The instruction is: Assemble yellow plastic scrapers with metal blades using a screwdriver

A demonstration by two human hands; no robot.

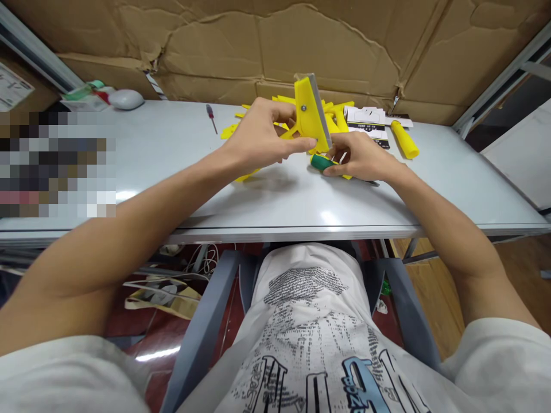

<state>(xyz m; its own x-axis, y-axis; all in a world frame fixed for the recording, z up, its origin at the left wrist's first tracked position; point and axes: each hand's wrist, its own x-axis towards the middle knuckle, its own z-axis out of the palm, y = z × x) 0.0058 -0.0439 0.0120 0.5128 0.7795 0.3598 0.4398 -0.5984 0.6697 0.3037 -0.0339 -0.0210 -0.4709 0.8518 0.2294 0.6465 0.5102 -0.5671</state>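
Green-tipped yellow plastic handle (323,163) lies on grey tabletop (172,166) under right hand (359,156), grip curled on it, pointing left. Just beyond, left hand (258,140) grip pinches yellow plastic scraper head with grey blade (310,112), upright, blade edge up-right. Head and handle not yet joined. Behind head: loose yellow parts pile (340,115).
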